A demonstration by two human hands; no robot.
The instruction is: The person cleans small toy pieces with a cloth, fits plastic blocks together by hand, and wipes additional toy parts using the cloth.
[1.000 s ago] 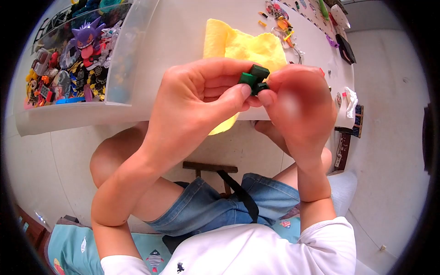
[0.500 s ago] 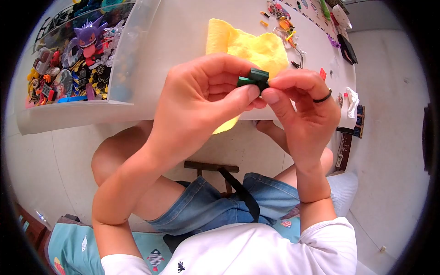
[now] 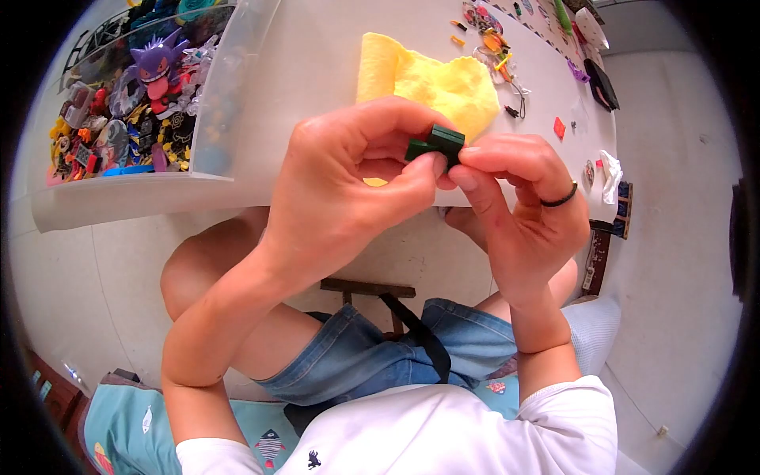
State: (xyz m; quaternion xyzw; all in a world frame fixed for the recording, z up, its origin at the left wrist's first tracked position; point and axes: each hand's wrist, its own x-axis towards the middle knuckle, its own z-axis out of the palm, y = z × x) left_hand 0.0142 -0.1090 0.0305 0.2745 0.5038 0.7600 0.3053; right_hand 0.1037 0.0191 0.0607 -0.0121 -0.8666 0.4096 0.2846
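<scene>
Between my two hands is a small dark green block-like plastic piece [image 3: 448, 138], made of at least two joined parts. My left hand [image 3: 348, 170] pinches it from the left with thumb and forefinger, the other fingers curled behind. From the right, thumb and forefinger of my right hand [image 3: 526, 194], which wears a black ring, grip its lower right end. The fingertips hide part of the piece. Beyond the hands a yellow cloth [image 3: 431, 83] lies folded on the white table [image 3: 309, 47].
At the left stands a clear plastic box [image 3: 214, 134] of mixed small toys, among them a purple figure [image 3: 156, 70]. Small parts and a cord [image 3: 507, 67] lie at the back right. A red piece [image 3: 560, 127], a black case [image 3: 606, 83] and a white crumpled wrapper [image 3: 610, 177] are farther right.
The green piece has turned slightly and shows more of its upper part's face. Both hands have dropped a little and keep their pinch.
</scene>
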